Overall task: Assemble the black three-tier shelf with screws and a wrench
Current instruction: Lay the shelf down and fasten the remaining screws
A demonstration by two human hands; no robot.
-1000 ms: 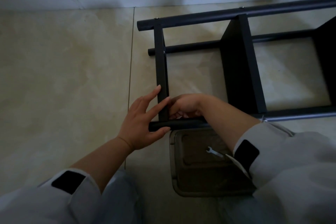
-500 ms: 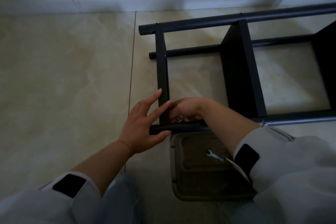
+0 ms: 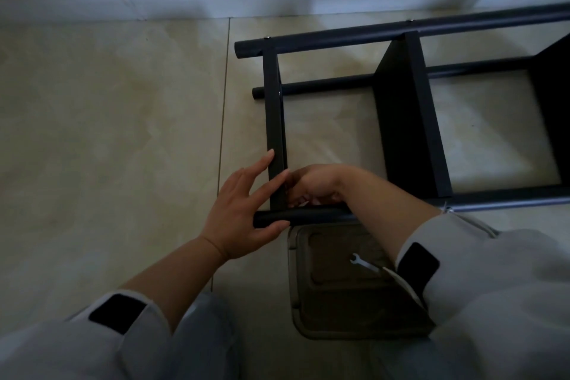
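Note:
The black three-tier shelf [image 3: 410,120] lies on its side on the tiled floor. My left hand [image 3: 237,213] steadies its near-left corner: the thumb is under the end of the near pole [image 3: 314,215] and the fingers are spread across the end panel [image 3: 274,108]. My right hand [image 3: 314,182] is curled inside that same corner, just above the pole. Its fingertips are turned away, so what they hold is hidden. A small silver wrench [image 3: 364,263] lies in the tray, partly under my right sleeve.
A brown tray [image 3: 339,324] sits on the floor just below the near pole, between my knees. The wall skirting [image 3: 185,3] runs along the top. The far pole [image 3: 370,37] shows small screw heads. Open floor tiles spread to the left.
The shelf sits slightly lower in the view as my head has tilted. Both hands stay at the same corner with hardly any visible movement.

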